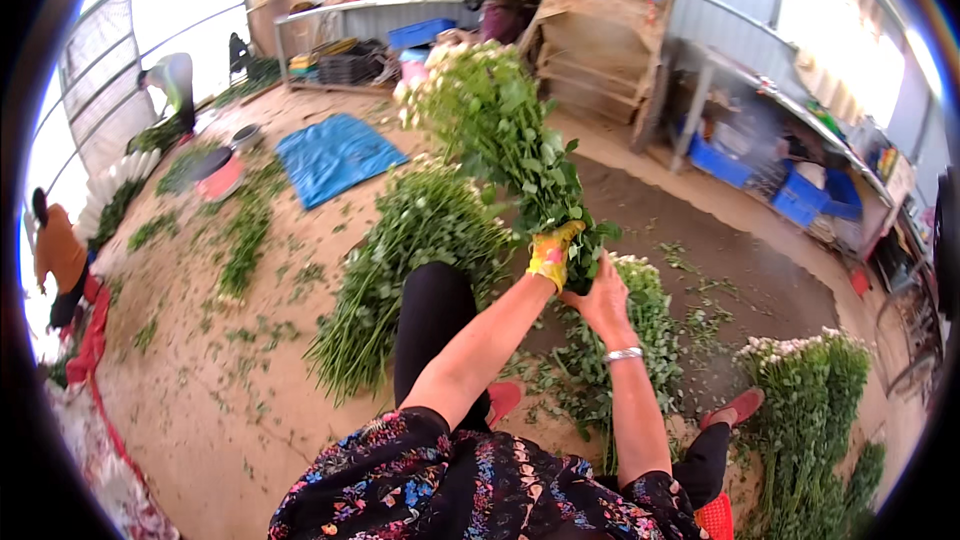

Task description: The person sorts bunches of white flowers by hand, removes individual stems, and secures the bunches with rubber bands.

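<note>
A large bunch of leafy cut flowers point(517, 112) with pale blooms is held out in front of me, blooms pointing away. My left hand point(553, 251), in a yellow patterned glove, grips its stems. Bare, with a silver bracelet on the wrist, my right hand point(604, 296) closes around the stem end from the right. Left of my hands lies a heap of flower stems point(420, 240) on the floor. Another pile of pale flowers point(641, 307) is partly hidden behind my right forearm. Bundled flowers point(810, 405) lie farther right.
A blue plastic sheet point(337, 156) covers some floor ahead left, near a pink bucket point(217, 174). Two people point(171, 90) are at the far left. Blue crates point(802, 195) sit under a right-hand table. A wooden rack point(592, 52) stands behind. Loose leaves litter the floor.
</note>
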The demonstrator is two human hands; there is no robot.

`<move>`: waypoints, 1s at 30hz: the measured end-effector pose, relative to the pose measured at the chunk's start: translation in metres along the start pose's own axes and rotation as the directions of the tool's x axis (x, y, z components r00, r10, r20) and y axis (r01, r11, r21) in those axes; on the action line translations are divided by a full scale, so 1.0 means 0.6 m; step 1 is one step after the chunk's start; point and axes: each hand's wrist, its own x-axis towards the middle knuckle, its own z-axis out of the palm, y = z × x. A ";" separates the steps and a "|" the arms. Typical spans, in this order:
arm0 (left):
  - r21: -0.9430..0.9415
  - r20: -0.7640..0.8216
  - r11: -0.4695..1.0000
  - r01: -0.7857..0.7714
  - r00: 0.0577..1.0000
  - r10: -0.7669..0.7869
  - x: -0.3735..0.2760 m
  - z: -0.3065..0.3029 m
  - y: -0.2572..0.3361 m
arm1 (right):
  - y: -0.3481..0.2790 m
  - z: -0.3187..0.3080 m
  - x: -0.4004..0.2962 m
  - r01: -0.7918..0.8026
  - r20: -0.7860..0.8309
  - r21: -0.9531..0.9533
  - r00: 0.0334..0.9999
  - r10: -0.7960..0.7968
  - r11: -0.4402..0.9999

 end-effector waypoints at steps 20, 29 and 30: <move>0.079 0.804 0.951 0.301 0.545 -0.239 -0.104 0.189 -0.252 | 0.508 -0.237 -0.150 -0.479 -0.071 -0.085 0.878 0.474 0.874; -0.220 0.905 0.561 0.798 0.381 -0.188 -0.128 0.226 -0.212 | 0.563 -0.289 -0.235 -0.459 -0.116 -0.207 0.888 0.445 0.864; -0.191 0.884 0.678 0.710 0.424 -0.195 -0.103 0.254 -0.226 | 0.531 -0.271 -0.212 -0.451 -0.148 -0.165 0.891 0.430 0.877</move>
